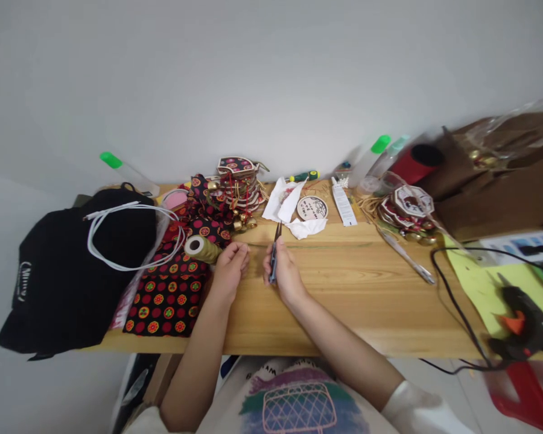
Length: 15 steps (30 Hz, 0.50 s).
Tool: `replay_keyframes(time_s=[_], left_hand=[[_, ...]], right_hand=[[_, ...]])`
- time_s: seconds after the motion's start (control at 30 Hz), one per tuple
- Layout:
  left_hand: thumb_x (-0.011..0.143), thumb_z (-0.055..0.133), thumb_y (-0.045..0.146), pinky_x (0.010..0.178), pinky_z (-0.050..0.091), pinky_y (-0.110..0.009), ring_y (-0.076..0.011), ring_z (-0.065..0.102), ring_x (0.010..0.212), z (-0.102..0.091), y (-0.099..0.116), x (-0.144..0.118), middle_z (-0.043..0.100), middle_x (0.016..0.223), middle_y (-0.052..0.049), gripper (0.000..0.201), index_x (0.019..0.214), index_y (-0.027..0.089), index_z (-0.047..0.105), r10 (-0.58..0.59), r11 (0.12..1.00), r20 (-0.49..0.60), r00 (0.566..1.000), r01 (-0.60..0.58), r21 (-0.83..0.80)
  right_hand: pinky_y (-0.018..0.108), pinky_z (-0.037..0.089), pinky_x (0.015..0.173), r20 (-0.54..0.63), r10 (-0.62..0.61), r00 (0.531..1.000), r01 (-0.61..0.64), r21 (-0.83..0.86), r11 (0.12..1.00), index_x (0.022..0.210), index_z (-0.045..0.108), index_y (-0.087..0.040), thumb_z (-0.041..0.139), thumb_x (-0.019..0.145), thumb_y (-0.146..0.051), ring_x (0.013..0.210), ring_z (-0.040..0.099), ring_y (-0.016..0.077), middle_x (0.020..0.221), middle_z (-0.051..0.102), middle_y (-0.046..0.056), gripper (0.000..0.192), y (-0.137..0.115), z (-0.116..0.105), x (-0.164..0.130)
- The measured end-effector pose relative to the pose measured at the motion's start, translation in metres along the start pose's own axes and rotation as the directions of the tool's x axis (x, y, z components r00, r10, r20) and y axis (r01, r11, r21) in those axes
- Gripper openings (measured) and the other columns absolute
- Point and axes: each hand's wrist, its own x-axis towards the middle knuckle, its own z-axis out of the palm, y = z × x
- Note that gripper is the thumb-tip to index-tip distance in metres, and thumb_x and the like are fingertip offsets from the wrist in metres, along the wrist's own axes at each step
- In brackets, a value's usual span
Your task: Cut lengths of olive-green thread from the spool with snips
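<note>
My left hand [230,270] is closed in a pinch on the end of a thin green cord [256,245]. The cord runs right across the wooden table [344,301], passing by my right hand. In my right hand [286,274] is a pair of small scissors [274,260] with blue-grey handles, its dark tips pointing away from me; the blades look nearly together. Just left of my left hand, a spool of olive cord [207,249] lies on its side on black patterned fabric [163,301]. Ahead of the scissors are white tissue [305,228] and a round printed wooden disc [312,208].
A black bag [72,271] with a coiled white cable [113,265] fills the left. Stacked ornaments with bells [239,193] stand behind. To the right lie a silver pen-like tool [407,256], more ornaments [407,208], a glue gun [520,313] with black cable, and a brown bag [489,193].
</note>
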Motion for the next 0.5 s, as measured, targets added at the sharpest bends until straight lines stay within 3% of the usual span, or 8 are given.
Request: replay_keyframes(time_s=[0.1,0.23,0.5], left_hand=[[0.064,0.066,0.049,0.037,0.014,-0.015,-0.0019,0.021,0.036,0.0005,0.0003,-0.0013,0.03,0.042,0.012,0.036,0.068,0.017,0.05,0.012,1.0,0.022,1.0,-0.012,0.001],[0.065,0.066,0.048,0.039,0.015,-0.016,-0.0028,0.024,0.038,0.0018,0.0002,-0.0025,0.031,0.043,0.011,0.035,0.068,0.017,0.052,0.059,0.997,0.039,0.998,-0.06,0.047],[0.068,0.065,0.042,0.043,0.02,-0.018,-0.005,0.026,0.044,0.0028,0.0013,-0.0068,0.034,0.047,0.008,0.028,0.065,0.017,0.054,0.115,0.975,0.086,0.99,-0.129,0.179]], right_hand=[[0.019,0.031,0.031,-0.015,-0.029,0.999,0.029,0.032,0.999,0.069,0.044,-0.02,0.045,0.068,-0.071,0.029,0.04,0.0073,0.038,0.043,-0.01,0.051,-0.0019,-0.0009,0.0006],[0.018,0.029,0.032,-0.064,-0.099,0.993,0.099,0.008,0.995,0.07,0.048,-0.019,0.066,0.062,-0.051,0.031,0.033,0.0049,0.038,0.037,-0.012,0.038,-0.0032,0.0003,-0.0004],[0.019,0.025,0.032,-0.09,-0.139,0.986,0.136,-0.041,0.99,0.073,0.055,-0.017,0.065,0.064,-0.046,0.033,0.029,0.0045,0.039,0.034,-0.012,0.032,-0.0008,0.0005,-0.001]])
